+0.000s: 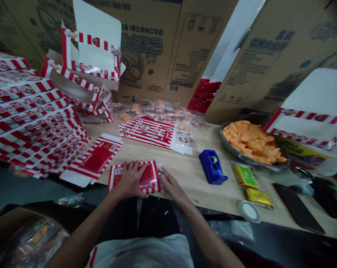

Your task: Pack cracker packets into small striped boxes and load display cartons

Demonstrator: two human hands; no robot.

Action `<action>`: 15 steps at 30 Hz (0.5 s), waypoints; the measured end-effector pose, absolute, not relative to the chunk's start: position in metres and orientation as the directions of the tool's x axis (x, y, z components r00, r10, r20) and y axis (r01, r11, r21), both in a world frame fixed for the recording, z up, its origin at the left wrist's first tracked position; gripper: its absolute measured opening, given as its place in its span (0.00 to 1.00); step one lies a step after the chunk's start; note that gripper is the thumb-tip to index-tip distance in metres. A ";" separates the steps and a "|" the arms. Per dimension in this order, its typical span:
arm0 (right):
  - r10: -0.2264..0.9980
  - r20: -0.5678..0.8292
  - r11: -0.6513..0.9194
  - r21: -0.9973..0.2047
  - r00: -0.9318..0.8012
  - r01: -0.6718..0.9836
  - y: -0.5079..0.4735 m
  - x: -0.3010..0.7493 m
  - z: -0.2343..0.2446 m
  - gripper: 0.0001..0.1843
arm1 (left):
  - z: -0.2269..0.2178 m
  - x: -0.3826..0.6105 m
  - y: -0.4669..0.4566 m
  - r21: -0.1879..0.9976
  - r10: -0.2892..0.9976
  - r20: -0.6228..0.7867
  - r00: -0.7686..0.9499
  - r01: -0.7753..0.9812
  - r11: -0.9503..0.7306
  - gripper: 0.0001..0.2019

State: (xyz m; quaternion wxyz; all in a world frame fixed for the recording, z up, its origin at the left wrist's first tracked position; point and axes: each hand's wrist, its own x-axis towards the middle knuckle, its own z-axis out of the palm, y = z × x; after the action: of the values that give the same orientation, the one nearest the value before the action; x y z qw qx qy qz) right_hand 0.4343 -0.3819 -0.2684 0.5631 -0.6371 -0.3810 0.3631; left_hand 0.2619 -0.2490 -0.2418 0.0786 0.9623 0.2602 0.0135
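Observation:
A flat-lying red-and-white striped carton is at the table's near edge, with its red panel up. My left hand lies across it, fingertips at the far edge and thumb along the near edge, gripping it. My right hand touches the carton's right end with straight fingers; its thumb is hidden. A small shiny patch shows at that end, too small to make out. To the left lies a folded striped carton with white flaps. Beyond the hands is another flattened carton.
A blue tape dispenser stands right of my hands. Farther right are a metal bowl of orange pieces, yellow-green packets, a white round dish and a dark phone. Stacked striped cartons fill the left; brown boxes line the back.

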 end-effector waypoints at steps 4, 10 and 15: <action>0.885 -0.080 -0.004 -0.986 0.459 -0.165 -0.371 0.410 -0.257 0.31 | -0.233 0.257 -0.250 0.159 0.571 0.039 0.820 0.559 -0.813 0.55; 0.698 0.036 0.165 -0.980 0.715 -0.112 -0.385 0.387 -0.251 0.26 | -0.207 0.251 -0.290 0.297 0.829 0.230 0.509 0.775 -0.558 0.58; 0.757 -0.019 0.164 -0.962 0.653 -0.218 -0.397 0.367 -0.253 0.21 | -0.234 0.229 -0.328 0.765 0.859 0.162 0.486 0.488 -0.421 0.40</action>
State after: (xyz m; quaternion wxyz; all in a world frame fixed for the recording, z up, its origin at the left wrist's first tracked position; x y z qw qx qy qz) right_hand 0.3673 -0.3965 -0.2533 0.7227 -0.5516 -0.2442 0.3372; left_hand 0.2294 -0.3279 -0.2338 0.3321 0.7953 0.4235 0.2789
